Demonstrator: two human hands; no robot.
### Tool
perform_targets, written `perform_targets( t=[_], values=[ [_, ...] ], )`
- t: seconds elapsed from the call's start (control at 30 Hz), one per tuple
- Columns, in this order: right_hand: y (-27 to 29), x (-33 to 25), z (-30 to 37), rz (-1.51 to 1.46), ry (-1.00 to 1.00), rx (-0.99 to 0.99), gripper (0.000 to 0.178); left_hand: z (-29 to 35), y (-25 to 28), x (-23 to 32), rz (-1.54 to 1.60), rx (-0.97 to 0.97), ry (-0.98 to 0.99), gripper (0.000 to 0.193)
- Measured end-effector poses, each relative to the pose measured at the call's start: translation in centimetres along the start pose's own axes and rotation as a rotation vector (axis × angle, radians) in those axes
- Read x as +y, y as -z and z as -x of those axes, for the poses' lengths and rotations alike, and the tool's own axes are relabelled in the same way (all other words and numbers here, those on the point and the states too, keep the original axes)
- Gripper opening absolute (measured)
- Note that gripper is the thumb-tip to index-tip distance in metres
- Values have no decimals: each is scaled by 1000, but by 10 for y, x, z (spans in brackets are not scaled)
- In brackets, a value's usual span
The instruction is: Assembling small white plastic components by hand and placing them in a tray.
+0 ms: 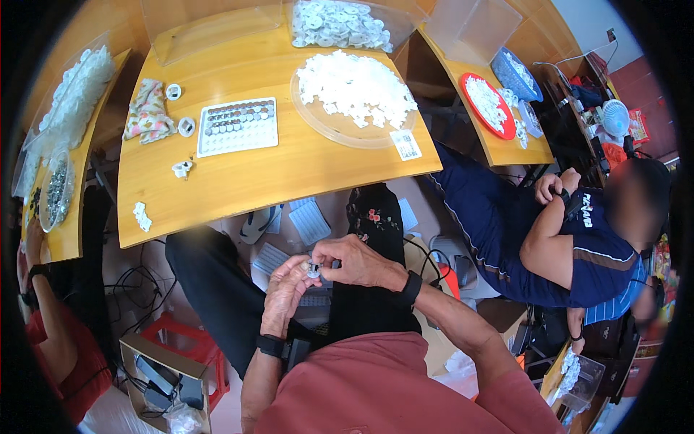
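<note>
While L hand point(286, 288) pinches sm. rnd part point(312, 270), R hand point(358, 261) grips it too, from R side.

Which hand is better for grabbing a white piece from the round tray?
Probably the right hand: it looks nearer the round tray and its white pieces. The left hand sits farther back, holding a small round part.

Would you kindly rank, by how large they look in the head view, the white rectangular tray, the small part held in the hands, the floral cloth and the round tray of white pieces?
1. Round tray
2. White rectangular tray
3. Floral cloth
4. Small held part, partly hidden but clearly smallest
</note>
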State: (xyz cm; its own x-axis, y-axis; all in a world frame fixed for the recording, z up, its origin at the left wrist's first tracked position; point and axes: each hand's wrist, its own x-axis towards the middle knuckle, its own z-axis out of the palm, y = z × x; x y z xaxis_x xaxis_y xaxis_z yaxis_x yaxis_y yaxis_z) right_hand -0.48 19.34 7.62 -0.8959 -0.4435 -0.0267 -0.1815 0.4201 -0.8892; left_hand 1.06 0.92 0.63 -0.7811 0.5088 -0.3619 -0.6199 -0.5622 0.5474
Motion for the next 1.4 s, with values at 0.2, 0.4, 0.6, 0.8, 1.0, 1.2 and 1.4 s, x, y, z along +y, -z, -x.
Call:
perform_targets(
  t=[0.2, 0.4, 0.6, 0.8, 1.0, 1.2, 1.4],
  values=[
    [-2, 3, -1, 87, -39, -93, 16, -1, 2, -4, -37, -6, 12, 22],
    [-7, 9, 2, 72, -62, -58, 19, -3, 10, -12, -37, -17, 6, 23],
    [-14, 19, 1, -76, -147, 85, 20, -6, 10, -13, 21, 62, -46, 23],
    [-47, 12, 13, -429, -388, 322, 19, -7, 4, -11, 118, 59, -194, 19],
    [-62, 15, 5, -993, -539, 463, 20, -3, -12, 1, -67, 72, -233, 18],
    [-31, 19, 5, -736, -509, 318, 14, -4, -9, 5, 35, 30, -173, 23],
    [-8, 13, -4, -436, -372, 119, 14, -6, -6, 0, 117, 6, 26, 26]
  ],
)
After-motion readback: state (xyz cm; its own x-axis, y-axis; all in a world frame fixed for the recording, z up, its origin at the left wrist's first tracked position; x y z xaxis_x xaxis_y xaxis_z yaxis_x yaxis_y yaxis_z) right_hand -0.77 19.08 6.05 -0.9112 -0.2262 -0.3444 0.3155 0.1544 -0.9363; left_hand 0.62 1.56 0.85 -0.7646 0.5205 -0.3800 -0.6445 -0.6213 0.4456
